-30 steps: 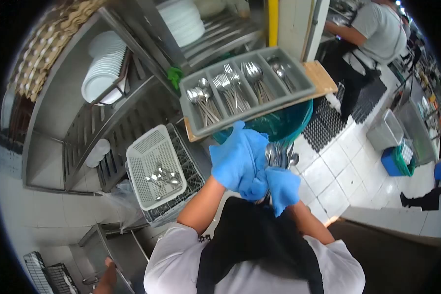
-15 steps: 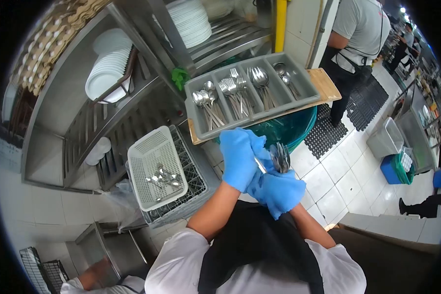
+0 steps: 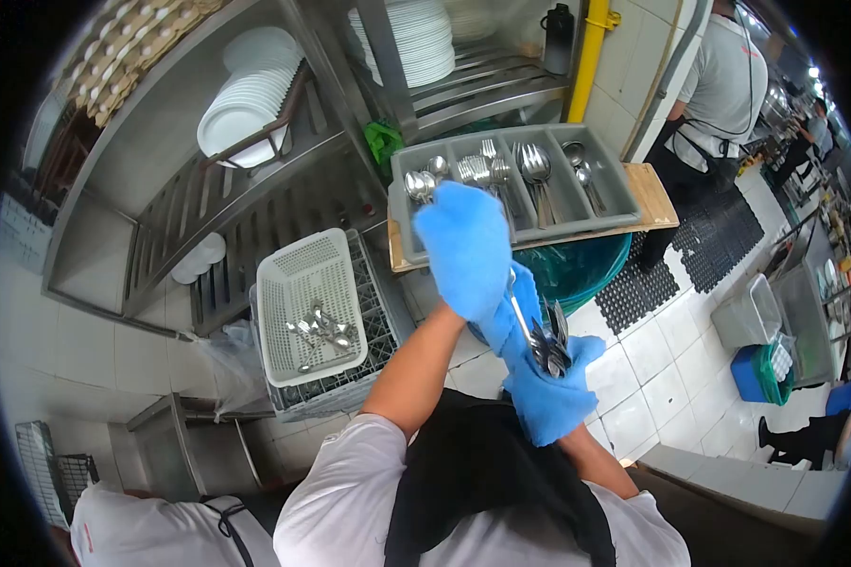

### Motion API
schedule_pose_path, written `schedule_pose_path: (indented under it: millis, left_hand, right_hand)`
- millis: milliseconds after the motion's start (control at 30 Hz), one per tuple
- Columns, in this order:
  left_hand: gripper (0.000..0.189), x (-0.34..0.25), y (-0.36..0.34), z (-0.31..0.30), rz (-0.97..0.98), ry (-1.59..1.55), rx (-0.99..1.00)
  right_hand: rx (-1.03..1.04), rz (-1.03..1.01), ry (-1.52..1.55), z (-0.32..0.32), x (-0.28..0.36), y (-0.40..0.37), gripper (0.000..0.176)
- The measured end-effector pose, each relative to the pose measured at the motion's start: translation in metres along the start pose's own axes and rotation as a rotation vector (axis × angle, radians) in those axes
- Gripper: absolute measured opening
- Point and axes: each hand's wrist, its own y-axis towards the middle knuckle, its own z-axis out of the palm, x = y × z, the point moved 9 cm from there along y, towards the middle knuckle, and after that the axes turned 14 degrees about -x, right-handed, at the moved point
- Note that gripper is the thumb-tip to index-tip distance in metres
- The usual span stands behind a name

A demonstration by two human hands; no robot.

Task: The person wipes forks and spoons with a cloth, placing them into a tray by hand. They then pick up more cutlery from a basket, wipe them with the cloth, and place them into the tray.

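Observation:
Both my hands are wrapped in blue cloth. My left hand (image 3: 465, 248) is raised in front of the near edge of a grey divided cutlery tray (image 3: 622, 200) and grips the handle of one spoon (image 3: 520, 317) through the cloth. Lower down, close to my chest, my right hand (image 3: 550, 402) is shut on a bundle of spoons (image 3: 550, 346), their bowls sticking up out of the cloth. The tray holds sorted spoons and forks and rests on a wooden board (image 3: 658, 195) over a green bin (image 3: 586, 266).
A white plastic basket (image 3: 298, 274) with several spoons sits on a dark rack (image 3: 380, 317) to my left. Steel shelves carry stacked white plates (image 3: 246, 104). A co-worker (image 3: 719, 85) stands at the upper right; another person's back (image 3: 151, 529) shows bottom left.
My left hand has risen toward the cutlery tray, drawing one spoon up out of the bundle. My right hand with the bundle has dropped slightly. The view has tilted up.

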Motion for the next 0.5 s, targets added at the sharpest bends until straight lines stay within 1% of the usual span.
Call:
schedule_pose_path:
  millis: [33, 67, 133, 167, 200, 233, 267, 333, 367, 433, 467, 500]
  left_hand:
    - [0.044, -0.001, 0.008, -0.008, -0.015, -0.041, -0.010]
    - [0.045, 0.000, 0.013, -0.018, -0.044, -0.085, -0.017]
    - [0.047, 0.014, 0.001, -0.023, -0.166, -0.151, -0.011]
    - [0.048, 0.027, -0.020, -0.017, -0.266, -0.144, -0.002]
    - [0.049, 0.045, -0.046, -0.008, -0.405, -0.100, -0.051]
    - [0.050, 0.060, -0.068, -0.003, -0.519, -0.039, -0.167]
    - [0.050, 0.065, -0.069, -0.009, -0.526, -0.037, -0.172]
    - [0.050, 0.043, -0.074, 0.011, -0.227, -0.011, 0.225]
    - [0.050, 0.046, -0.083, 0.009, -0.230, -0.015, 0.213]
    - [0.035, 0.033, -0.091, 0.006, 0.009, 0.558, 0.032]
    - [0.032, 0.024, -0.091, 0.004, 0.131, 0.845, -0.061]
    - [0.032, 0.021, -0.082, 0.005, 0.132, 0.849, -0.054]
  right_hand:
    - [0.011, 0.375, 0.204, 0.005, -0.026, -0.008, 0.034]
    - [0.014, 0.374, 0.205, 0.004, -0.024, -0.005, 0.034]
    - [0.054, 1.068, 0.981, 0.026, -0.038, -0.022, 0.030]
    - [0.047, 1.052, 0.990, 0.027, -0.034, -0.015, 0.030]
    - [0.079, 0.635, 0.374, 0.013, -0.025, 0.006, 0.031]
    - [0.101, 0.213, -0.235, 0.009, -0.005, 0.017, 0.032]
    - [0.103, 0.222, -0.236, 0.015, -0.005, 0.017, 0.032]
    - [-0.248, 0.139, 0.080, 0.002, 0.006, 0.024, 0.026]
    - [-0.237, 0.144, 0.076, 0.001, 0.000, 0.021, 0.026]
    - [-0.141, 0.278, 0.121, 0.005, -0.024, 0.029, 0.031]
    - [-0.147, 0.273, 0.126, 0.002, -0.028, 0.036, 0.031]
    - [-0.086, 0.340, 0.222, 0.007, -0.037, 0.039, 0.031]
